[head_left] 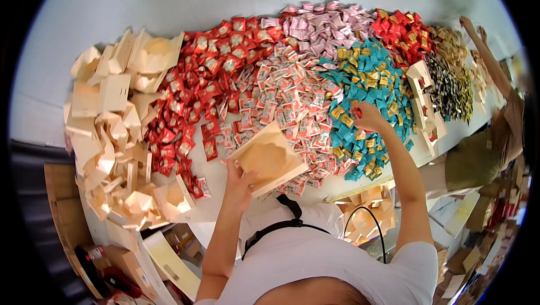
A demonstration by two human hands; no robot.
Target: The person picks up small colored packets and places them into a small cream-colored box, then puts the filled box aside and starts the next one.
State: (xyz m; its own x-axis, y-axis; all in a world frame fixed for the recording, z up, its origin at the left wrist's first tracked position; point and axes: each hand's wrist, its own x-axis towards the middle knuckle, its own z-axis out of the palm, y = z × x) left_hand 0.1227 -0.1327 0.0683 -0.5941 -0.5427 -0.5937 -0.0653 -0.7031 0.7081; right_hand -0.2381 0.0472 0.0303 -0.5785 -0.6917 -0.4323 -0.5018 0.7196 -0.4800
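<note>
My left hand (241,184) grips an open cream paper box (288,168) by its near left side, tilted above the table's front edge. Its inside looks bare. My right hand (369,118) is closed over the pile of teal and gold packets (368,83), with a small red packet (356,113) showing at its fingertips. Between the hands spreads a heap of white and red printed packets (289,94). To the left of that heap lie many red packets (197,74), and pink packets (329,24) are piled behind it.
Folded cream boxes (115,94) crowd the table's left end. At right, several filled cream boxes (423,102) stand beside black and gold packets (453,88) and bright red packets (404,32). A co-worker's arm (492,66) reaches in there. More boxes (371,212) sit below the table edge.
</note>
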